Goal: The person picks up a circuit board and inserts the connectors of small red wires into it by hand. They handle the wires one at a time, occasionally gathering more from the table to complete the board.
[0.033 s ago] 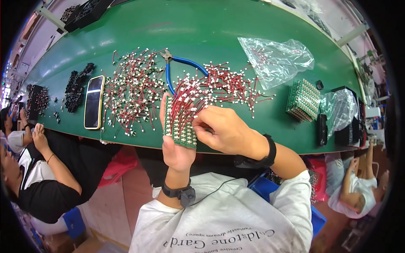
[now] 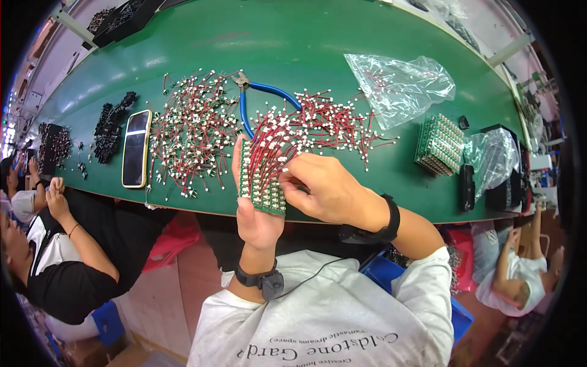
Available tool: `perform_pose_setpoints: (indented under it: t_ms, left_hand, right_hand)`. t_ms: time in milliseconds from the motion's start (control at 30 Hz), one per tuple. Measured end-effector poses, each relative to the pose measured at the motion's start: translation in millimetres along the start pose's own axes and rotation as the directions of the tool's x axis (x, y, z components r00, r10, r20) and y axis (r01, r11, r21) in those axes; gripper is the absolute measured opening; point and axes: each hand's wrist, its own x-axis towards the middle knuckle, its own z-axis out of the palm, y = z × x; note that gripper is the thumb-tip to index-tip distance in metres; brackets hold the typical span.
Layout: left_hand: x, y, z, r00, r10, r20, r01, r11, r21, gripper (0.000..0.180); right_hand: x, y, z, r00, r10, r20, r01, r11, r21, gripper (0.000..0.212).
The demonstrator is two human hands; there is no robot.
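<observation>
My left hand [image 2: 259, 227] holds a green circuit board panel [image 2: 268, 200] upright over the table's near edge, thumb along its lower left side. Rows of small white connectors cover the panel. Many red wire leads [image 2: 264, 156] with white plugs stand out from its upper part. My right hand [image 2: 327, 186] is at the panel's right side, thumb and index finger pinched together against it. Whatever sits between those fingertips is hidden. Just beyond the panel lie blue-handled cutting pliers [image 2: 243, 104], partly covered by the wires.
A large pile of wired connectors [image 2: 192, 131] lies left, a smaller wire pile [image 2: 339, 122] right. Beyond are a phone [image 2: 136, 150], black cables [image 2: 110, 125], a clear plastic bag [image 2: 403, 88] and stacked green boards [image 2: 440, 145]. People sit at both sides.
</observation>
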Motion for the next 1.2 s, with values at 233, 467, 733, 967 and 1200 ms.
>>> perform_pose_setpoints:
  t_ms: [233,467,733,967,1200]
  left_hand:
    - [0,1,7,0.999,-0.01,0.05,0.003,0.988,0.155,0.107]
    - [-4,6,6,0.995,-0.075,0.063,0.064,0.983,0.17,0.112]
    - [-9,5,-1,0.996,-0.089,0.028,0.085,0.988,0.131,0.11]
    - [-2,6,-16,0.993,0.086,0.077,-0.076,0.989,-0.128,0.089]
    - [-1,11,-26,0.998,0.057,0.018,-0.055,0.993,-0.108,0.091]
  right_hand:
    - [-1,-12,-4,0.999,0.013,0.05,-0.003,0.982,-0.19,0.014]
    - [-1,-10,-5,0.979,-0.048,0.197,0.104,0.953,-0.284,0.009]
    - [-3,-5,8,0.988,-0.144,0.064,0.156,0.947,-0.282,0.012]
    - [20,33,-49,0.996,-0.086,0.016,0.088,0.989,-0.119,0.011]
    - [14,76,-68,0.997,0.075,-0.015,-0.075,0.922,-0.38,0.011]
